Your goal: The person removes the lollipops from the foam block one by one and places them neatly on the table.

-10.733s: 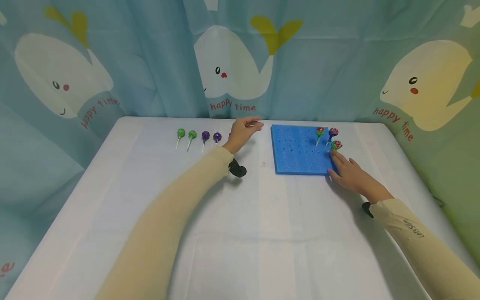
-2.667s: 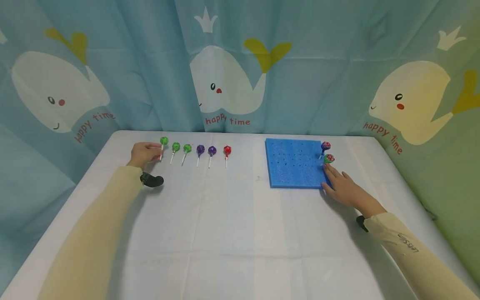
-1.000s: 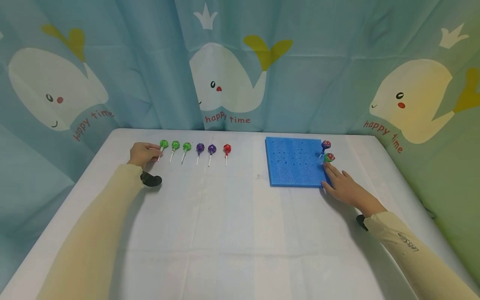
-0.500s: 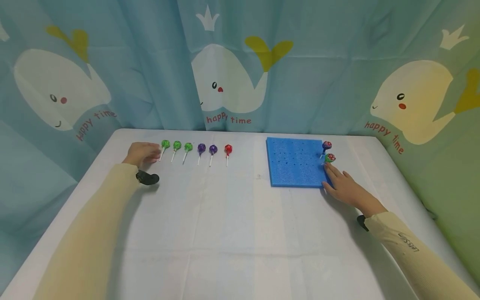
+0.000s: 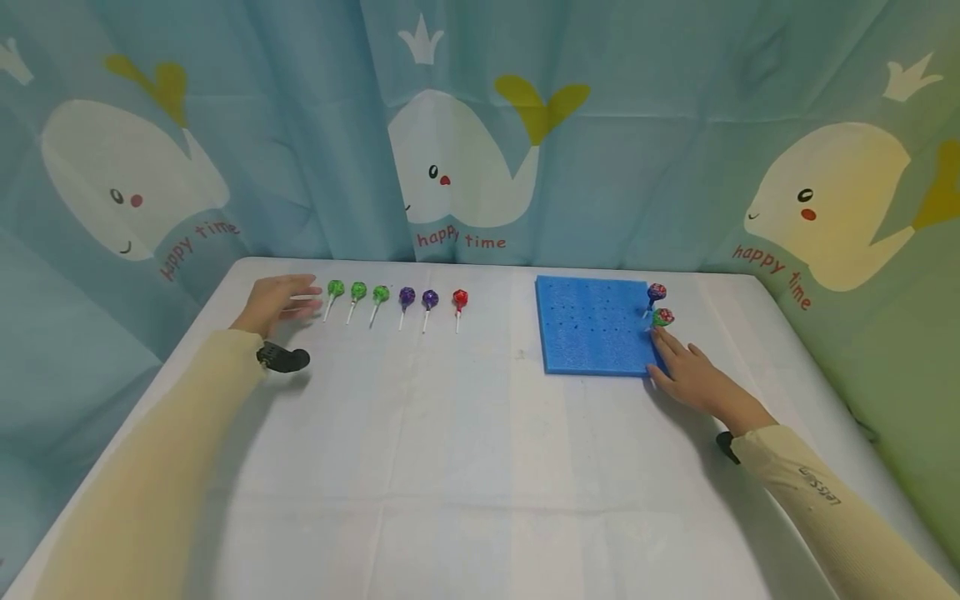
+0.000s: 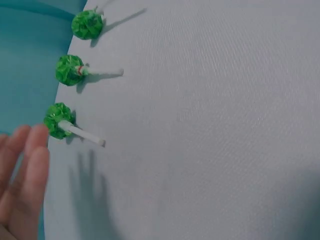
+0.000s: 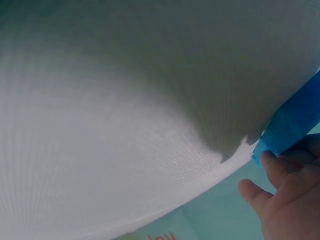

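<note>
A: Starting at the left, what is the left hand [image 5: 273, 298] doing?

B: It hovers with fingers [image 6: 31, 165] straight and loose, holding nothing. Just past the fingertips lies the nearest green lollipop [image 5: 335, 289], first in a row of six on the white table [image 5: 450, 467]: three green, two purple, one red [image 5: 460, 298].

A: How would that lollipop handle?

B: Light, I'd judge, with a hard round head in crinkly wrapper and a thin stiff stick [image 6: 82, 133]. The stick points away from the fingers toward the table's near side, so a pinch there looks easiest.

A: And to the right?

B: The right hand [image 5: 693, 375] rests flat, fingers extended against the near right corner of the blue foam board [image 5: 592, 325]. Two lollipops [image 5: 656, 292] stand just beyond its fingertips at the board's right edge. The foam looks soft and light.
</note>
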Available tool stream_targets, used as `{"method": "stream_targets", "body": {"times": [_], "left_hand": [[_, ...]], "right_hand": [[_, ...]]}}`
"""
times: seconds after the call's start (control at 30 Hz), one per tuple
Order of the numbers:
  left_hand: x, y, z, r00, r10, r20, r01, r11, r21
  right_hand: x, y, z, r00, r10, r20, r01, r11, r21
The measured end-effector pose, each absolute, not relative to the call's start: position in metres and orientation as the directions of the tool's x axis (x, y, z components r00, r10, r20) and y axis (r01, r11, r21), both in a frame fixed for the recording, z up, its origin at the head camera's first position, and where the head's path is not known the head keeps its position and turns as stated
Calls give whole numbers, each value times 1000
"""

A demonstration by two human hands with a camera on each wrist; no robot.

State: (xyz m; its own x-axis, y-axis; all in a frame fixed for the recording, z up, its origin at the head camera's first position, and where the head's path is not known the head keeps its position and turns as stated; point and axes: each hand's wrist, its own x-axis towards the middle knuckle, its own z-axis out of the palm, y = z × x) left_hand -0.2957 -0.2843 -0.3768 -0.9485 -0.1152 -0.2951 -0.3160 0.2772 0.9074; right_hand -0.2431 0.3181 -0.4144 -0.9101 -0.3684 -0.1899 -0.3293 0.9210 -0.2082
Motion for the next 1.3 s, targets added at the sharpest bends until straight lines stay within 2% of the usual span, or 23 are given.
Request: {"method": "stream_targets", "body": {"times": [0.27, 0.53, 0.8, 1.03, 1.3], "left_hand": [[-299, -275, -379, -979, -26, -204, -204, 253, 946], [-290, -239, -356, -990, 80, -119, -101, 201, 974], [-301, -210, -355, -985, 140, -103, -83, 144, 986], [-321, -177, -363, -981, 162, -107, -81, 161, 984], [-336, -134, -372, -964, 262, -47, -8, 146, 989]], "right_hand": [[-243, 318, -415, -910, -369, -190, -329, 920, -214], [-242, 317, -416, -911, -368, -184, -328, 920, -213], [-240, 315, -411, -911, -372, -180, -332, 918, -219], [-241, 315, -410, -911, -365, -190, -323, 921, -219], [-240, 316, -412, -914, -367, -172, -330, 920, -212]]}}
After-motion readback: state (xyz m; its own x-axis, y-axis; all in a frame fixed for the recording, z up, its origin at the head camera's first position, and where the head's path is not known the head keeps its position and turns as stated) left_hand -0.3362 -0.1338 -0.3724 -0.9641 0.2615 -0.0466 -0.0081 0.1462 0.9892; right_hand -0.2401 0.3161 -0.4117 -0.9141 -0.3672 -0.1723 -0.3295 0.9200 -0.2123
